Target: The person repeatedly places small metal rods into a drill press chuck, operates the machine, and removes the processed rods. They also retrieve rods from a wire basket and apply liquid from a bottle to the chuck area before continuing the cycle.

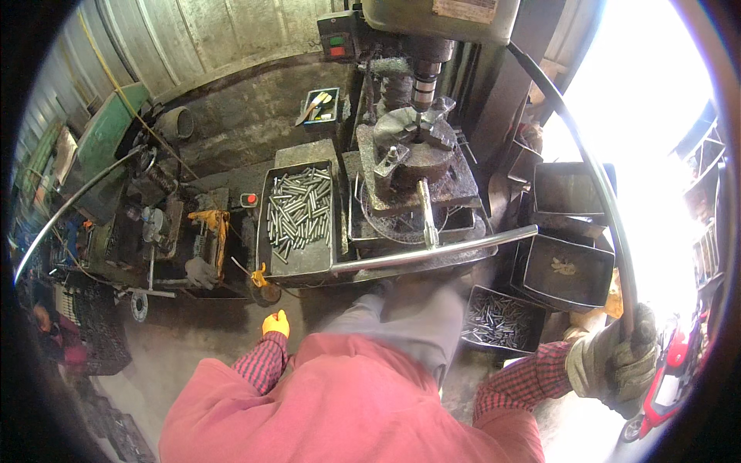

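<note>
My right hand point(617, 366), in a grey work glove, is closed round the lower end of a long dark drill press lever point(584, 143). Low in front of my body is my left hand point(275, 324) in a yellow-orange glove. Its fingers are curled in, and anything inside them is hidden. Ahead, the drill chuck point(424, 86) points down at a round clamping fixture point(421, 158) on the machine's table, its bit close to the fixture's centre. Left of the fixture, a metal tray point(289, 268) holds many short steel pins point(299, 208).
A shiny bar point(448, 251) crosses the front of the machine. Dark bins point(567, 270) stand at the right, with another bin of metal pins point(502, 318) on the floor. A small box point(323, 106) with a brush lies behind the tray. Another machine point(158, 228) stands left.
</note>
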